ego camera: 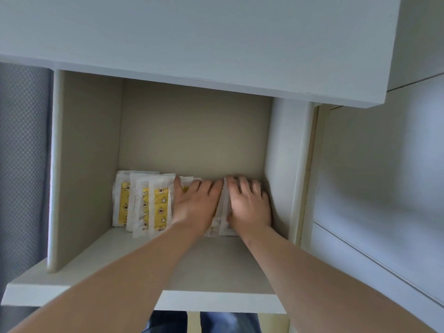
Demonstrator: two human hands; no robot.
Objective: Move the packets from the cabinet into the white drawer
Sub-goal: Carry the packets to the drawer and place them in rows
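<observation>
My left hand (194,205) lies flat on the packets (144,203); most spread leftward. My right hand (247,205) is alongside, grip unclear.

Soft even daylight, cool grey cast, dim recess, fingertips motion-blurred, wide-angle bending at edges
</observation>
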